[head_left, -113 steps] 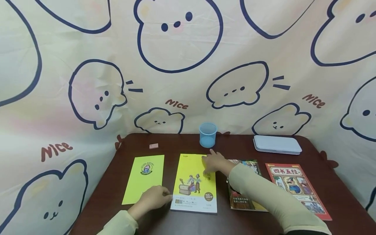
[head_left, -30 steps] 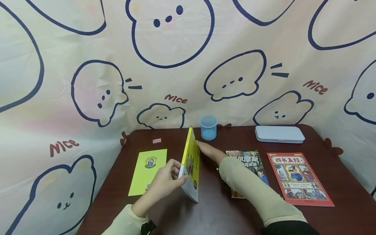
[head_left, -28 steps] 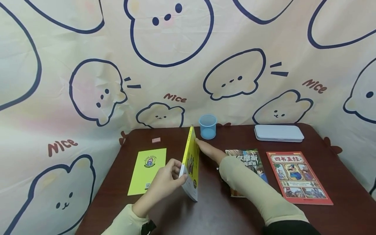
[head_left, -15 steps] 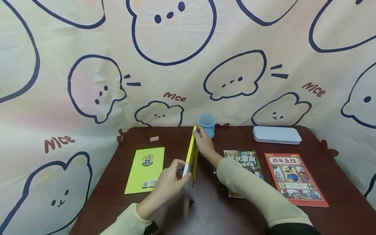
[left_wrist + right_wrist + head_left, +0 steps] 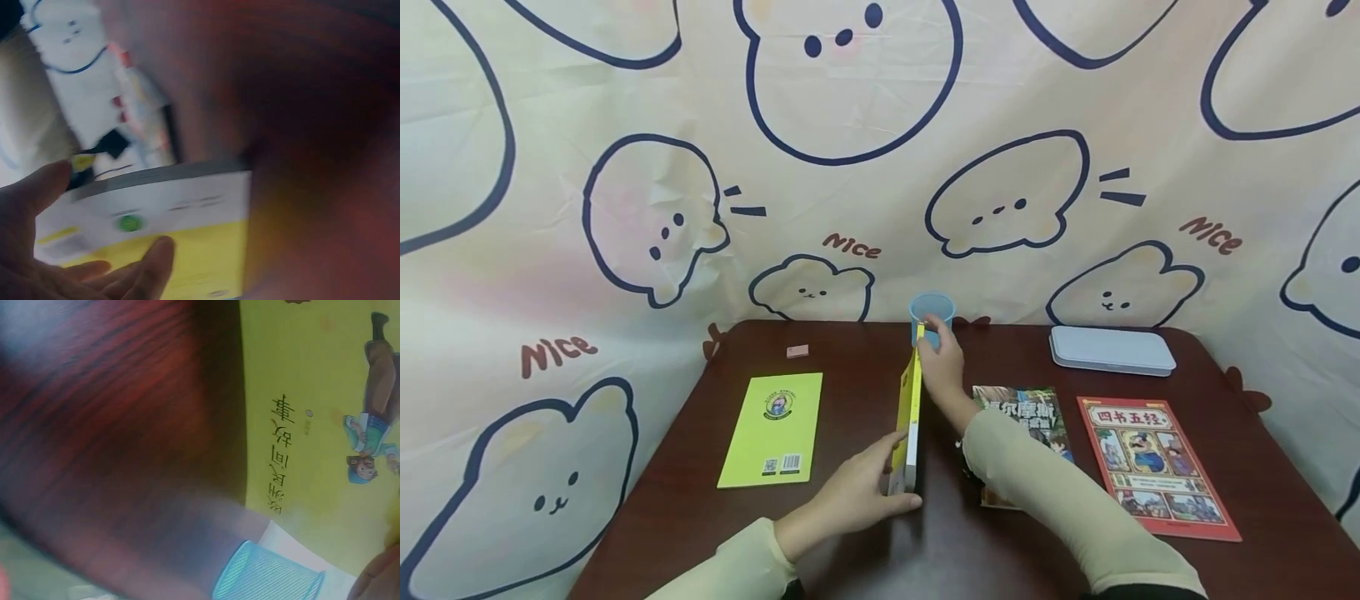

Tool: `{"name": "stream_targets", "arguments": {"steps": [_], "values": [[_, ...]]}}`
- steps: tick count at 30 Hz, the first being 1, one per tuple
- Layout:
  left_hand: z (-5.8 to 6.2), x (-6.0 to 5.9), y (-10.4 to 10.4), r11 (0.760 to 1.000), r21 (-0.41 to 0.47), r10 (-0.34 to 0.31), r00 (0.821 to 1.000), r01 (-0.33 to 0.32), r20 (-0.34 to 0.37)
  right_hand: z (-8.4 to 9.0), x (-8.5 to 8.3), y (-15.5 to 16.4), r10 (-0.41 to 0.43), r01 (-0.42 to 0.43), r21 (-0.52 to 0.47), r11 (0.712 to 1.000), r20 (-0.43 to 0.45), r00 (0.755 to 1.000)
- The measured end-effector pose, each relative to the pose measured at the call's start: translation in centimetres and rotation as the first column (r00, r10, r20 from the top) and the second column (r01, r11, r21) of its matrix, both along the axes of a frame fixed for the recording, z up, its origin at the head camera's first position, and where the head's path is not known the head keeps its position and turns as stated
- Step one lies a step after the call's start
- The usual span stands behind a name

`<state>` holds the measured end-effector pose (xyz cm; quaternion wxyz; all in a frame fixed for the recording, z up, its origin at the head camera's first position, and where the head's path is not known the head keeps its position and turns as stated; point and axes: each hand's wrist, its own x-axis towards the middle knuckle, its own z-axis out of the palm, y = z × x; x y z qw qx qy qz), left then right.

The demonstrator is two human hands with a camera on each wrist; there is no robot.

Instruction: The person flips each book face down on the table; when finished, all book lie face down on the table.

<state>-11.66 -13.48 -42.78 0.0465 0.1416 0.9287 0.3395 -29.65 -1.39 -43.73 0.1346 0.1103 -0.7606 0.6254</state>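
A yellow book (image 5: 912, 408) stands on its long edge on the dark wooden table (image 5: 850, 367), seen almost edge-on. My left hand (image 5: 868, 492) holds its near end, thumb on the right side and fingers on the left. My right hand (image 5: 940, 367) grips its far top corner, just in front of a blue cup (image 5: 931, 310). The left wrist view, blurred, shows the book's back cover (image 5: 187, 212) with my left hand (image 5: 94, 256) against it. In the right wrist view the front cover (image 5: 319, 394) has a cartoon figure, with the blue cup (image 5: 269, 575) below it.
A lime-green booklet (image 5: 772, 429) lies flat at the left, with a small pink eraser (image 5: 797, 351) behind it. Right of the standing book lie a comic book (image 5: 1026, 412) and a red book (image 5: 1153, 467). A pale flat case (image 5: 1111, 350) sits at the back right. A bear-print cloth hangs behind.
The yellow book, flat 3.8 s ago, now stands on edge and has swung closer to upright. My right hand slid up to its far top corner; my left hand shifted along its near end.
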Motion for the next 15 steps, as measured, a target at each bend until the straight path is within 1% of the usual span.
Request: {"name": "stream_targets", "arguments": {"steps": [3, 5, 8, 9, 12, 15], "values": [[-1.4, -0.8, 0.4, 0.995, -0.101, -0.027, 1.0, 0.027, 0.007, -0.1, -0.1, 1.0, -0.031, 0.032, -0.032, 0.999, 0.006, 0.999], [-2.0, -1.2, 0.7, 0.987, -0.158, -0.043, 0.999, 0.042, -0.006, -0.4, -0.2, 1.6, -0.04, 0.041, -0.041, 0.998, 0.018, 0.999], [-2.5, -1.5, 0.9, 0.98, -0.188, -0.083, 0.995, 0.071, -0.061, -1.0, -0.3, 2.5, -0.037, 0.038, -0.029, 0.999, 0.032, 0.999], [-2.6, -1.6, 1.0, 0.978, -0.189, -0.103, 0.991, 0.086, -0.081, -1.2, -0.4, 2.8, -0.039, 0.04, -0.014, 0.999, 0.032, 0.999], [-3.3, -1.8, 1.1, 0.971, -0.208, -0.145, 0.979, 0.114, -0.141, -1.8, -0.4, 3.8, -0.05, 0.049, 0.026, 0.998, 0.07, 0.996], [-4.1, -1.9, 1.2, 0.952, -0.278, -0.191, 0.96, 0.13, -0.204, -2.9, -0.3, 4.7, -0.059, 0.045, 0.097, 0.994, 0.141, 0.988]]}}
